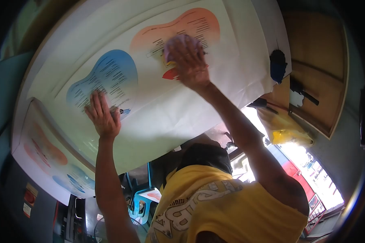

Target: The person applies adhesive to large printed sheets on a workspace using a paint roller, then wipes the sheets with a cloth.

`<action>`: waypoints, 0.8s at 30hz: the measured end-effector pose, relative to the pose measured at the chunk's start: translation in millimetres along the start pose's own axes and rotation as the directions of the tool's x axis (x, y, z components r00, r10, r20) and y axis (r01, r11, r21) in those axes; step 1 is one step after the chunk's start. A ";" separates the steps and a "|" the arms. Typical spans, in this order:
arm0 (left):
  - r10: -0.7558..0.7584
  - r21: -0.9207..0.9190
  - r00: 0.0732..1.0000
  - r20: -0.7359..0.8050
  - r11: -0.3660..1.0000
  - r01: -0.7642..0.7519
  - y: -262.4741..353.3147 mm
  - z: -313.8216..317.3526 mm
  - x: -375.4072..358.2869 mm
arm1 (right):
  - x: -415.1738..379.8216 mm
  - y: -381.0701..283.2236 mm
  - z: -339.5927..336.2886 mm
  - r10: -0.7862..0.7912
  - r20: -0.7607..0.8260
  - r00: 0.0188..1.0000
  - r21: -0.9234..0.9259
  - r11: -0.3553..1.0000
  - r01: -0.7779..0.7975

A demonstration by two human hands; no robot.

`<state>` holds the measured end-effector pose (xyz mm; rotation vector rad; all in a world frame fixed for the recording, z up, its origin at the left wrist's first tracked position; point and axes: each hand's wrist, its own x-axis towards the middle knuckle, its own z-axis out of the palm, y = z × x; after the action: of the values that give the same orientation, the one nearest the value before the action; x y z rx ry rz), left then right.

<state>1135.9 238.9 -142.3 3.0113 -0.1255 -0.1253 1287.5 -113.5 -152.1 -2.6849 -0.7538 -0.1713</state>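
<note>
A large white printed sheet [158, 109] lies in front of me, with a blue shape [113, 71] and an orange shape [190, 22], both carrying lines of small text. My left hand [103, 115] rests flat on the lower part of the blue shape, its fingers stretched out and nothing in it. Over the orange shape, my right hand [192, 67] presses a crumpled purple cloth [182, 40] against the sheet. That hand and cloth cover part of the print, including some of a red figure [170, 74]. The fingers lie over the cloth and look slightly blurred.
A dark blue and black object [278, 67] sits at the sheet's right edge. Beyond are a black-handled tool [306, 93] on a wooden panel [316, 52] and a yellow plastic bag [288, 129]. Lower left shows another printed surface [48, 162]; a blue chair [140, 204] stands below.
</note>
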 end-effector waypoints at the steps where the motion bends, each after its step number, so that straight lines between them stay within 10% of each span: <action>1: 0.002 0.003 1.000 0.003 1.000 -0.002 0.4 -0.3 -0.2 | 1.4 13.3 -8.6 0.008 0.002 1.000 -0.049 0.999 -0.008; 24: 0.022 -0.014 0.997 -0.070 1.000 -0.023 -0.6 15.3 -42.5 | -30.1 143.6 -58.2 0.001 0.049 0.999 -0.283 0.959 0.013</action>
<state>1092.4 241.3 -154.2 2.9943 -0.1503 -0.0186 1335.8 -263.6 -146.4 -2.9669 -0.8056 -0.2321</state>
